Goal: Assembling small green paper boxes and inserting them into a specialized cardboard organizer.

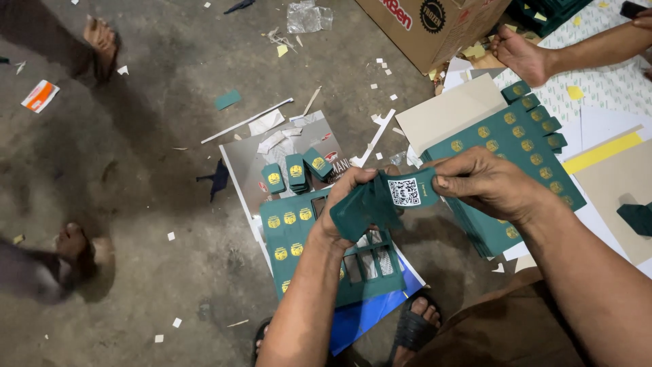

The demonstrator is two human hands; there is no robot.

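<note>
L hand [343, 204] closed on a bunch of green tags [367, 207], thumb + fingers wrapped round them at chest height over the floor. R hand [485, 185] pinches the far end of one tag [407, 191], white code patch facing up, held between thumb + forefinger. Both hands meet over the work; the tag bridges them.

Below L hand: green die-cut sheet [299, 238] flat on the floor. Several windows near its lower R already empty, punched out; gold-seal tags still sit in its L columns + top row. So roughly part-stripped, can't give an exact count, forearm hides some.

Behind it: three small stacks [297, 171] of finished tags on a grey print, standing close together.

Right of hands: full sheets [516, 136], fanned pile, seals all in place, look untouched. Judging by that, most of the job is left.

Blue sheet [367, 312] under the stripped one. Sandalled foot [415, 326] at bottom edge. Another person's hand [519, 56] rests top R, by a carton [424, 27]. Paper scraps [380, 68] litter the concrete floor [136, 170].
</note>
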